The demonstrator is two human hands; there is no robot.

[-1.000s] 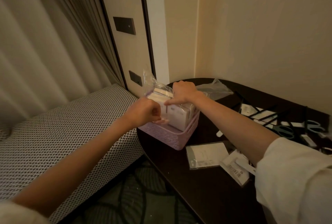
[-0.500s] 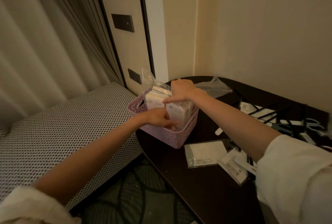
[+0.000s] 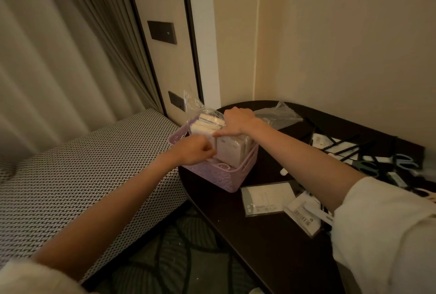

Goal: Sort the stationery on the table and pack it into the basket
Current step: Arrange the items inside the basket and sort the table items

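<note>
A lilac perforated basket (image 3: 219, 177) stands at the left end of the dark table (image 3: 266, 244). Several pale packets (image 3: 230, 152) stand upright inside it, one in a clear wrapper sticking up at the back. My right hand (image 3: 238, 120) rests on top of the packets, fingers curled over their upper edge, index finger pointing left. My left hand (image 3: 194, 151) is inside the basket's near left side, fingers curled against the side of a packet; whether it grips one is hidden.
Flat packaged cards (image 3: 267, 197) and a barcoded packet (image 3: 304, 217) lie to the right of the basket. Black pens (image 3: 339, 147) and scissors (image 3: 404, 161) lie further right. A crumpled clear bag (image 3: 276, 114) sits behind. A patterned bench (image 3: 77, 171) adjoins the table's left.
My left hand dropped from above the basket rim into the basket, then drew slightly back and up beside the packets. My right hand stayed on top of them.
</note>
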